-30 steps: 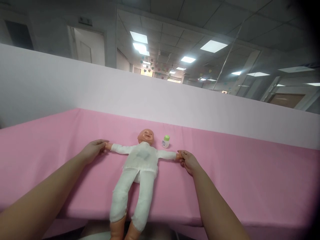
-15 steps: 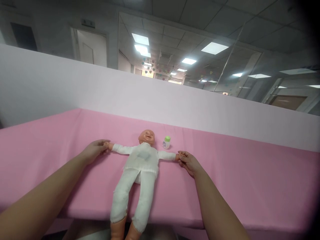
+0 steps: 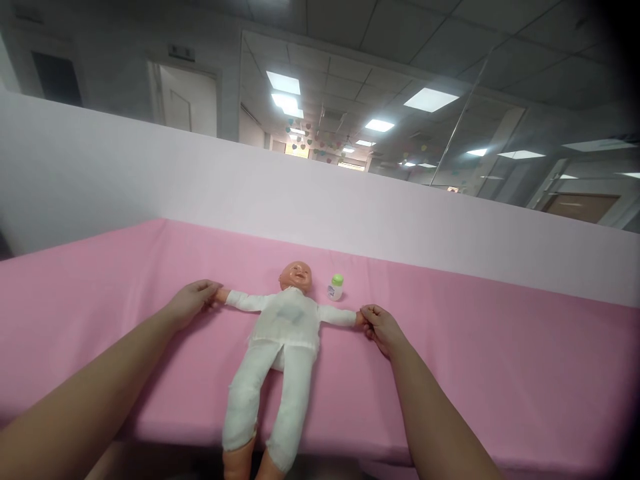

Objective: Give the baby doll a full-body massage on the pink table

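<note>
A baby doll [image 3: 287, 320] in white clothing lies on its back, arms stretched out sideways and head away from me. My left hand [image 3: 193, 301] is closed around the doll's hand at the left. On the other side, my right hand [image 3: 381, 327] pinches the doll's other hand between thumb and fingers. Both doll hands are partly covered by my fingers. A small bottle with a green cap [image 3: 336, 287] stands beside the doll's head, between the head and my right hand, touched by neither hand.
The doll rests on a pink padded table [image 3: 475, 360], its feet reaching past the near edge. Behind the table runs a low white wall [image 3: 325, 200]. Beyond it are a glass panel, a door [image 3: 190, 100] and lit ceiling panels.
The view has shifted slightly. My right fingers have closed more over the doll's hand. Both hands keep hold, and the doll's arms stay spread.
</note>
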{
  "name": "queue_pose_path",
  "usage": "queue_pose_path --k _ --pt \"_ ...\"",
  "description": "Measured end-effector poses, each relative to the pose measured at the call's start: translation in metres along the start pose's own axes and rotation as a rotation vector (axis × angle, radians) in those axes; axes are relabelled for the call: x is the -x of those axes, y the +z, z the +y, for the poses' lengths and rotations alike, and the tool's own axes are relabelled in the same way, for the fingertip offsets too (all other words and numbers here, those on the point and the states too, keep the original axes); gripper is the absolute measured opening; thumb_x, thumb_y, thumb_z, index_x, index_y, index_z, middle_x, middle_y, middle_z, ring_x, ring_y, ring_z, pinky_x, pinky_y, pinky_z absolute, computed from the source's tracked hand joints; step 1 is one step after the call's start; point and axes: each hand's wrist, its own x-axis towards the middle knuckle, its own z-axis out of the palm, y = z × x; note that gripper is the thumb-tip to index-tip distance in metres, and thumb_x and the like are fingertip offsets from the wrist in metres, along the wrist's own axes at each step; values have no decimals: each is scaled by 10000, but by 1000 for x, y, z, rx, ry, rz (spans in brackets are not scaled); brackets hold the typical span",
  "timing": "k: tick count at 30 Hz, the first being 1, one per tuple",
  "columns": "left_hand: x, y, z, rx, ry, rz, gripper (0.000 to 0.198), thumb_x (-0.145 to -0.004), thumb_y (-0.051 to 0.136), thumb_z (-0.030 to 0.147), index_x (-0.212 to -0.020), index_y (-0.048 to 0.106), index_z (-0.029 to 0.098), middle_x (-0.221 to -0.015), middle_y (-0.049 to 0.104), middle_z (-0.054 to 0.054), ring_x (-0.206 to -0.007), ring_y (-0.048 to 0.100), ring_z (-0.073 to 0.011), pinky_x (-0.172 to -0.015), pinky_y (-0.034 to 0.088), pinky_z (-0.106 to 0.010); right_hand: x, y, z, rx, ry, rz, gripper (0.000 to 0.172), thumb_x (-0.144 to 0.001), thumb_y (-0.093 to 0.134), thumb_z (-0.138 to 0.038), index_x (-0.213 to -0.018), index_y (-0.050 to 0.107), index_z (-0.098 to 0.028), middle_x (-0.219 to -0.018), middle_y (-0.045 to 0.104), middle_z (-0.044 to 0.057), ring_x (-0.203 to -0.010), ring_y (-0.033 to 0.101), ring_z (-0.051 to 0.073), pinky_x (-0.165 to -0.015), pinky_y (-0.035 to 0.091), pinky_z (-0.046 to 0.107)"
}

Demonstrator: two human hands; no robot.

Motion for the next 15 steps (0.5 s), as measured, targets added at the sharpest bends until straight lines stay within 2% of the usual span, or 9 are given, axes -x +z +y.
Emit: queue_pose_path --k 4,8,12,15 --pt "-1 0 -1 81 -32 10 469 -726 831 429 -1072 708 136 -764 703 -66 -630 643 -188 -607 555 -324 -1 -1 1 -26 14 34 315 -811 793 -414 -992 676 -185 -639 588 -22 -491 486 98 -406 341 204" --pt "0 0 1 145 -57 9 500 -674 867 335 -1095 698 125 -772 701 -68 -629 646 -185 -626 571 -341 -1 -5 2 -74 31 28 303 -826 788 -318 -1082 685 -192 -703 645 21 -543 561 127 -435 429 226" --pt "4 1 5 153 -48 -13 576 -613 912 292 -1120 699 119 -818 717 -88 -658 660 -185 -632 562 -326 -2 -9 3 -121 49 -19 350 -801 809 -229 -1128 686 -208 -793 680 44 -628 630 143 -556 559 260" --pt "3 -1 4 147 -33 -24 607 -585 932 279 -1126 704 126 -874 726 -97 -668 660 -181 -624 550 -317 -2 -11 4 -130 60 -48 374 -786 827 -205 -1132 685 -213 -884 690 55 -677 650 138 -635 599 266"
